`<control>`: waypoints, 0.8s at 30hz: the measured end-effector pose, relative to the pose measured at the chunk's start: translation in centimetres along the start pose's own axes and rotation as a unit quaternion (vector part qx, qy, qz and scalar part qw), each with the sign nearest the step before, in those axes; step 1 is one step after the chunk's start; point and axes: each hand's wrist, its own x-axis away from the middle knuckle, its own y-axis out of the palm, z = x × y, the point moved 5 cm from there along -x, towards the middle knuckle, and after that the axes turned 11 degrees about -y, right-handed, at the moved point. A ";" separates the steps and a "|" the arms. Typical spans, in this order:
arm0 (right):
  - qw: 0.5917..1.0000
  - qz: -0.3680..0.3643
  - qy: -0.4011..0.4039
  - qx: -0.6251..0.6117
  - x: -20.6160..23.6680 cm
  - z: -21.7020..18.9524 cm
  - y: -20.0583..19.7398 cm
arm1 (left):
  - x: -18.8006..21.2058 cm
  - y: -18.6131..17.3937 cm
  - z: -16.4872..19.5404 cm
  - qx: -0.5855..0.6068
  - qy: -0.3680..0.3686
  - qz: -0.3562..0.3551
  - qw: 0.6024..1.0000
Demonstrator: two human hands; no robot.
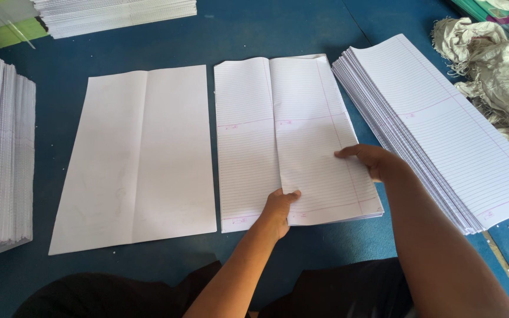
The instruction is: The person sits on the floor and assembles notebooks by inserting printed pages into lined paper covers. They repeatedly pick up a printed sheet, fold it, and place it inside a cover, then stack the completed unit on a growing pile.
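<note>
While the left hand (279,206) pinched the near edge of the folded ruled sheets (293,138) at mid-surface, the right hand (367,159) pressed flat on them, fingers spread. A ruled stack (443,123) lay toward the right edge of the blue surface (266,29).

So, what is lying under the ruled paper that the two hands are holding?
Under the top ruled sheet, held by the left hand and right hand, edges of more ruled sheets show at the lower right. Below them is the blue surface. How many sheets there are is hidden.
</note>
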 end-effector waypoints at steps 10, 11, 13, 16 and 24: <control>0.996 -0.022 -0.055 0.067 -0.4 0.6 0.6 | 1.0 0.1 0.0 -0.071 0.005 0.043 0.997; 0.995 -0.023 -0.070 0.071 0.1 0.1 0.6 | 1.1 0.1 0.1 -0.078 0.009 0.047 0.996; 0.992 -0.025 -0.100 0.079 1.1 -1.1 0.9 | 1.1 0.2 0.5 -0.081 0.020 0.054 0.995; 0.983 -0.010 -0.128 0.133 2.8 -2.7 1.0 | 1.1 0.0 1.2 -0.063 0.040 0.052 0.996; 0.974 -0.007 -0.200 0.109 5.7 -4.8 3.6 | 1.8 -4.8 3.8 -0.101 0.095 -0.009 0.990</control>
